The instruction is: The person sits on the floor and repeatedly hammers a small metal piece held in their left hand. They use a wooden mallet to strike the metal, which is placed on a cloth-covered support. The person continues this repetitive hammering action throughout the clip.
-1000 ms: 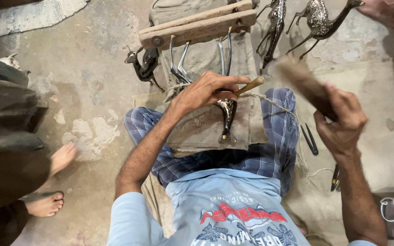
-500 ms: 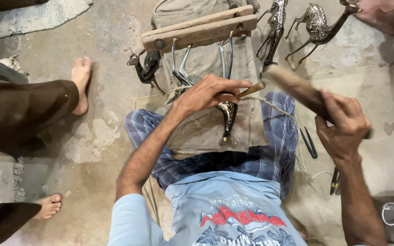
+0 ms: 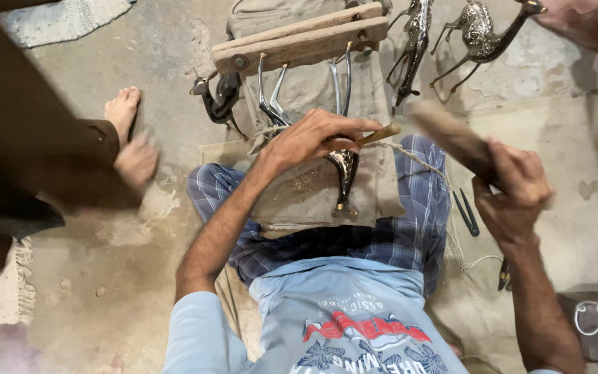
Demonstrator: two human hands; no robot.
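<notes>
My left hand [image 3: 313,138] grips a thin wooden-handled chisel [image 3: 380,134] and presses its tip onto a small metal deer figurine [image 3: 345,176]. The figurine lies on a tan cloth pad [image 3: 306,194] across my lap. My right hand [image 3: 513,194] is raised at the right and holds a blurred wooden mallet [image 3: 451,135] above and to the right of the chisel. A cord [image 3: 417,159] runs from the figurine toward my right side.
A wooden clamp block [image 3: 299,41] with metal legs stands ahead of my lap. A dark deer figurine [image 3: 219,104] lies to its left, two shiny ones [image 3: 413,41] [image 3: 482,34] at the back right. Another person's foot [image 3: 122,107] and dark-clothed leg are at the left; another hand [image 3: 583,21] is top right. Small tools [image 3: 466,211] lie on the floor.
The other person at the left has stepped closer, the dark-clothed leg now filling the left side. My right hand with the mallet has shifted slightly; my left hand stays on the chisel.
</notes>
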